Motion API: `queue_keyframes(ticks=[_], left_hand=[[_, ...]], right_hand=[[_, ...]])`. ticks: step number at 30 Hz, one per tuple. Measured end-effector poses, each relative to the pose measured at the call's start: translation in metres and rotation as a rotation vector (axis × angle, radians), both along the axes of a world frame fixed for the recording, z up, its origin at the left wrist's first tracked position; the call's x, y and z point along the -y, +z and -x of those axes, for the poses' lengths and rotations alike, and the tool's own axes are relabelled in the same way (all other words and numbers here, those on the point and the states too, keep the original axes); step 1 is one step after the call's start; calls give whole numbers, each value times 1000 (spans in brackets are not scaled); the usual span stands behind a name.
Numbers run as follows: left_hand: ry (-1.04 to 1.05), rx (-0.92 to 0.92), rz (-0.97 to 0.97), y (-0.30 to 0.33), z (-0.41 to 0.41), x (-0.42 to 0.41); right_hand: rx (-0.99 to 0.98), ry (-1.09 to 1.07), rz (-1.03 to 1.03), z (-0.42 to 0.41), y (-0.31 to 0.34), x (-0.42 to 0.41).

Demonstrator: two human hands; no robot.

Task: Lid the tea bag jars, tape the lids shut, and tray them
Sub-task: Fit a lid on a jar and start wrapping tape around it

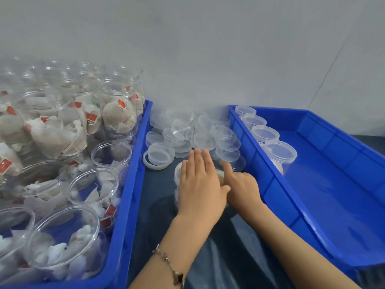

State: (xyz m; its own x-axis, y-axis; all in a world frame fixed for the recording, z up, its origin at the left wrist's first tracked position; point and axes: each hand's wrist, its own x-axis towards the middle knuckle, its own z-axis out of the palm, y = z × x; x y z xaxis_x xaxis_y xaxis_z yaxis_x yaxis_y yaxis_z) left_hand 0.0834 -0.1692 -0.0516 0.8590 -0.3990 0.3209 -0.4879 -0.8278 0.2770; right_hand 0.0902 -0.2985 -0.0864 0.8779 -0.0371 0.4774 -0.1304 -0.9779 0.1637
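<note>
A clear jar (177,176) of tea bags stands on the dark table between two blue trays, mostly hidden under my hands. My left hand (200,180) lies flat on its top with straight fingers, pressing down. My right hand (239,185) sits at the jar's right side, forefinger pointing forward along the lid's edge, the other fingers curled; what they hold is hidden. A heap of clear lids (193,132) lies just beyond. The right tray (270,184) holds several lidded jars (280,152) in a row along its left wall.
The left blue tray (129,184) is packed with open jars of tea bags (91,184), some stacked. A roll of clear tape (153,165) lies under a lid by the heap. A grey wall stands close behind. Most of the right tray's floor is bare.
</note>
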Motion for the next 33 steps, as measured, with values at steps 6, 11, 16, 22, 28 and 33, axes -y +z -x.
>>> queue_keyframes(ticks=[6,11,16,22,28,33], left_hand=[[30,-64,-202,-12,-11,-3],[-27,14,-173,-19,-14,-12],[-39,38,-155,-16,-15,-17],[-46,19,-137,-11,-13,-34],[-55,42,80,-12,8,-39],[-41,-12,210,-21,6,-46]], right_hand=[[51,27,42,-1,6,6],[21,53,38,-7,10,17],[-34,121,14,-11,15,27],[92,176,72,-3,19,30],[119,34,79,-14,15,13],[12,24,37,-30,5,-2]])
